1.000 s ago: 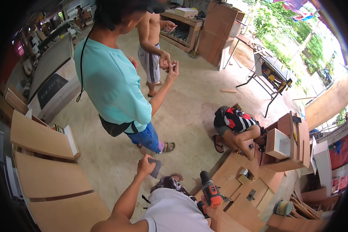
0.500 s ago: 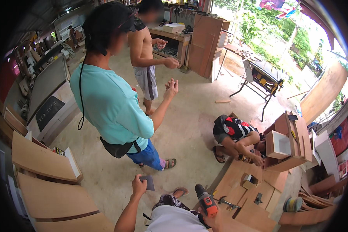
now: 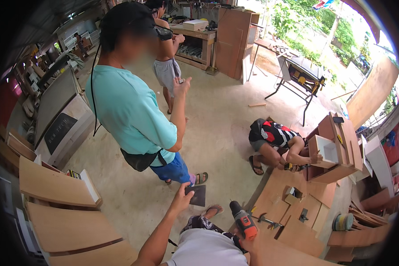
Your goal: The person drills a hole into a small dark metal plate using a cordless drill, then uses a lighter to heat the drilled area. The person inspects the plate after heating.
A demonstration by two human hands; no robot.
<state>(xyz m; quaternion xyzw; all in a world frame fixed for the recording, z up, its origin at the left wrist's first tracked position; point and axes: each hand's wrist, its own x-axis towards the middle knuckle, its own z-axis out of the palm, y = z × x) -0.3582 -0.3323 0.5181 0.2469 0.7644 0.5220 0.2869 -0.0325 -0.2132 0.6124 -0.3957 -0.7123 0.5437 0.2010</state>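
My left hand (image 3: 180,198) is pinched on a thin dark grey square sheet (image 3: 197,196), which looks like sandpaper, held out in front of my body. My right hand (image 3: 248,243) grips an orange and black cordless drill (image 3: 244,221), its chuck tilted up and away to the left. Below and right of the drill, a hammer (image 3: 270,221) lies on wooden boards. Part of my right hand is hidden behind the drill.
A person in a teal shirt (image 3: 128,102) stands close ahead. At right, a crouching person (image 3: 277,139) works with a drill beside a wooden cabinet (image 3: 348,146). Curved panels (image 3: 66,177) lean at left. A table saw (image 3: 299,77) and workbench (image 3: 199,35) stand further back.
My left hand has moved right and slightly up with the sheet; the drill has shifted right. The far person has turned away, and the crouching person has a hand at the cabinet drawer.
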